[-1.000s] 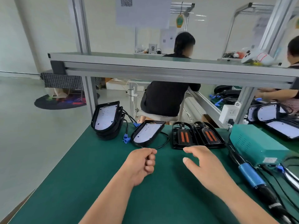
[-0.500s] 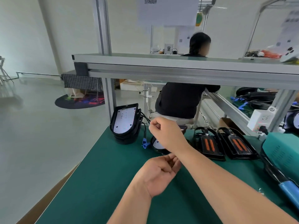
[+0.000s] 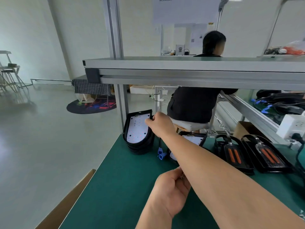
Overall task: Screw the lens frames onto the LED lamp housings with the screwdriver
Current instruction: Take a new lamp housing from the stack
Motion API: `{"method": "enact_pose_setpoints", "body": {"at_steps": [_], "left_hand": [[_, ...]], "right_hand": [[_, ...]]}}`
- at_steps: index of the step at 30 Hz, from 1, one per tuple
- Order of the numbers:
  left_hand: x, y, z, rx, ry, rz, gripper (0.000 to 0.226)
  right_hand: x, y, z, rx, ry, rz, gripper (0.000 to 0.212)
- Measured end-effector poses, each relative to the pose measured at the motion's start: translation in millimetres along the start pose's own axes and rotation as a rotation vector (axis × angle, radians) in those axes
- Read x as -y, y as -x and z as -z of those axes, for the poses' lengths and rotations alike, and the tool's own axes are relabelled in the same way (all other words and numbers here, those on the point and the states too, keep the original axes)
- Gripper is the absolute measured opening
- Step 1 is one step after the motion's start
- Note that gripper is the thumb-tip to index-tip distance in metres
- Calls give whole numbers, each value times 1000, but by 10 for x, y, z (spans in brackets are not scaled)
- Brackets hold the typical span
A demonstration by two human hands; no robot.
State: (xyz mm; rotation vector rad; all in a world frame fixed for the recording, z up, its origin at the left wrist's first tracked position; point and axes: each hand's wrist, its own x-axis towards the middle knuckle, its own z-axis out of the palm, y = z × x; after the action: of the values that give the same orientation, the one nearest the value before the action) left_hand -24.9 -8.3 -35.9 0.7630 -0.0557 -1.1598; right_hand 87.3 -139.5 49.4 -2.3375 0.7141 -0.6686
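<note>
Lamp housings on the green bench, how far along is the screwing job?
Done: nothing looks joined; two lens frames lie apart from the housings. In hand: the right hand pinches the top housing of the stack; the left hand curls round small metal pieces, likely screws. Left: fitting and screwing every frame; no screwdriver is in view.

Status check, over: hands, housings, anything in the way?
Right hand pinching rim of top housing on stack. Left hand curled round small item, unidentifiable. Right forearm crosses the lone housing; no screwdriver in view.
</note>
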Motion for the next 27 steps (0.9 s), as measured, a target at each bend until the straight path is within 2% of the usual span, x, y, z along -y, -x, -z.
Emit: {"method": "enact_pose_setpoints", "body": {"at_steps": [7,13,17,24,27], "left_hand": [[-16,27,-6,-25,-70,-12,38],[-1,16,-15,-17,-158,-23,30],[7,-9,-29,-24,-106,-6,25],[-27,-16,-20,-20,-31,1,22],[-27,-9,-28,-42,-7,10,19]], "right_hand": [[-26,-28,-65,-18,-1,12,35],[14,-37,-50,-56,-48,26,31],[9,-54,5,-130,-128,37,30],[-182,42,285,-245,-493,-28,34],[-319,160,435,-240,-654,-71,30]]}}
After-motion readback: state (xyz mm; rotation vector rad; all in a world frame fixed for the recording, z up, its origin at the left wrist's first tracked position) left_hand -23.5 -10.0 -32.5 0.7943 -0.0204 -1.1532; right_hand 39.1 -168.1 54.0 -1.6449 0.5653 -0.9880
